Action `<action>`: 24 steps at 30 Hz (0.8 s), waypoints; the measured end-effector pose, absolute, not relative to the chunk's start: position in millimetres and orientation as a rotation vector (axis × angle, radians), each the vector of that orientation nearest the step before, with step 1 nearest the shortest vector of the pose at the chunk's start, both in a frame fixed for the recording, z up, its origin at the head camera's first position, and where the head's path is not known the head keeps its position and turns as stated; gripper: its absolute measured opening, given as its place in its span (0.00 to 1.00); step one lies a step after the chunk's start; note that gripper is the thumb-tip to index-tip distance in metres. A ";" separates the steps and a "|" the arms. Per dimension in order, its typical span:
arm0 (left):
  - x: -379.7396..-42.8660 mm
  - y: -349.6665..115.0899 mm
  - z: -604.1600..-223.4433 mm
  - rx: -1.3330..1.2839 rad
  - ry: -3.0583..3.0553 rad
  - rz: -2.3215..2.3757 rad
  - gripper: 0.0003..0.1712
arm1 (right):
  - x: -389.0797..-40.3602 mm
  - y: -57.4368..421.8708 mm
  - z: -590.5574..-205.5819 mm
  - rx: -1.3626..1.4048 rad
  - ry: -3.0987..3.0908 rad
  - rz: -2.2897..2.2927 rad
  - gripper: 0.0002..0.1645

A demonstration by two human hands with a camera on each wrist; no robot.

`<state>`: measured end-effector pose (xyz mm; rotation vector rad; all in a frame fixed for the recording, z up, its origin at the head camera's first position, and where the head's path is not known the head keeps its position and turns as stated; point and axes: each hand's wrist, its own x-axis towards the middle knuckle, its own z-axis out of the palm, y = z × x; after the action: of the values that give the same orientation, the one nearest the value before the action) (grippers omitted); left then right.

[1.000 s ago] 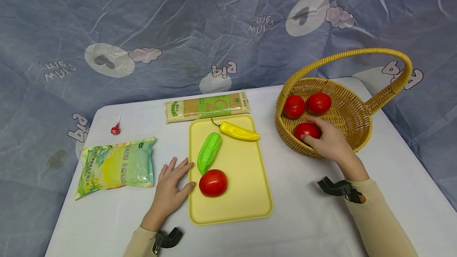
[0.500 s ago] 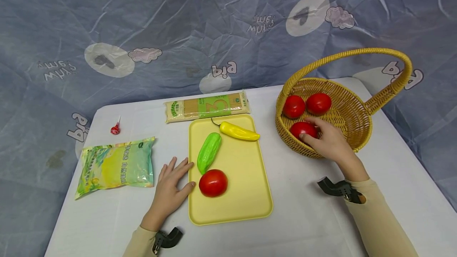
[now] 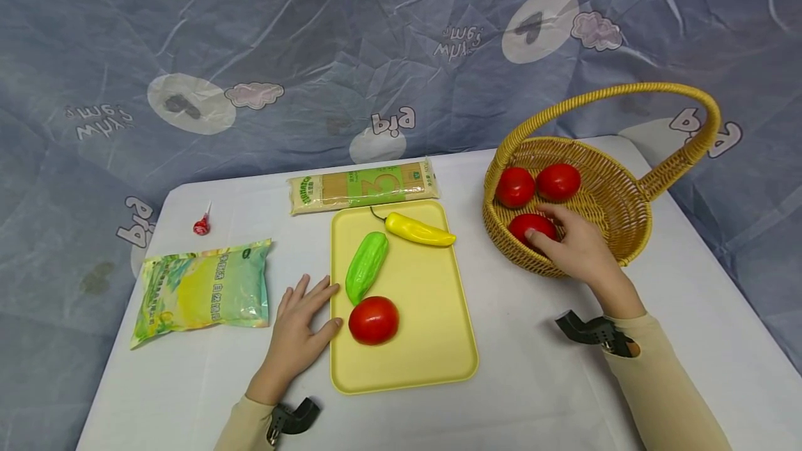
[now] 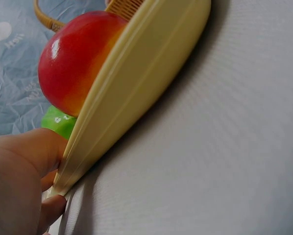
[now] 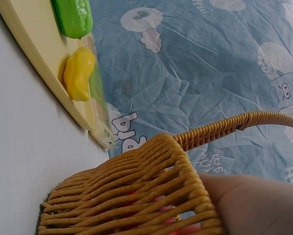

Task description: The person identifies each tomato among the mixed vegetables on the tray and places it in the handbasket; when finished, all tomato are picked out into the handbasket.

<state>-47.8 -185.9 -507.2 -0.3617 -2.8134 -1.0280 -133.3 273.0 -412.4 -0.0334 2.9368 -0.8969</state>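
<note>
My right hand (image 3: pixel 579 246) reaches into the wicker basket (image 3: pixel 639 228) and grips a red tomato (image 3: pixel 526 226) with thumb and fingers. Two more tomatoes lie behind it, one at the left wall (image 3: pixel 515 188) and another beside it (image 3: pixel 558 182). In the right wrist view the basket wall (image 5: pixel 132 196) hides most of that hand. My left hand (image 3: pixel 297 336) rests on the table, fingers spread, its fingertips touching the left rim of the yellow tray (image 3: pixel 432 339). On the tray are a tomato (image 3: pixel 374 321), a green cucumber-like vegetable (image 3: pixel 366 268) and a yellow pepper (image 3: pixel 420 230).
A pack of noodles (image 3: pixel 363 188) lies behind the tray. To the left are a green-yellow bag (image 3: pixel 203 292) and a red lollipop (image 3: pixel 201 227). The basket's tall handle (image 3: pixel 614 91) arches over its opening. A printed cloth (image 3: pixel 313 40) hangs behind the table.
The tomato under my right hand has shifted slightly left in the basket. My left hand stays at the tray's rim.
</note>
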 end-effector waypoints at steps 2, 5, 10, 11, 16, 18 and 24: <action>-48.3 -186.0 -507.6 -0.362 -2.813 -1.025 0.31 | -132.7 272.8 -412.2 -0.035 2.954 -0.907 0.38; -48.7 -186.3 -507.9 -0.359 -2.816 -1.028 0.31 | -131.6 272.3 -411.8 -0.039 2.980 -0.932 0.37; -48.5 -186.8 -507.8 -0.356 -2.817 -1.035 0.31 | -130.5 271.7 -412.4 -0.056 3.015 -0.999 0.35; -48.5 -186.8 -508.0 -0.360 -2.814 -1.033 0.31 | -130.4 271.7 -412.4 -0.056 3.019 -1.014 0.34; -48.7 -186.8 -507.5 -0.361 -2.812 -1.035 0.31 | -130.7 272.0 -412.1 -0.051 3.021 -1.044 0.33; -48.7 -186.9 -507.1 -0.359 -2.814 -1.039 0.31 | -130.5 272.2 -411.9 -0.045 3.016 -1.049 0.33; -48.4 -186.7 -506.9 -0.359 -2.822 -1.035 0.31 | -129.4 272.5 -411.4 -0.060 3.015 -1.060 0.33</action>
<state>-48.4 -186.7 -506.9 -0.3592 -2.8215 -1.0355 -129.4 272.5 -411.4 -0.0602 3.0148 -1.0597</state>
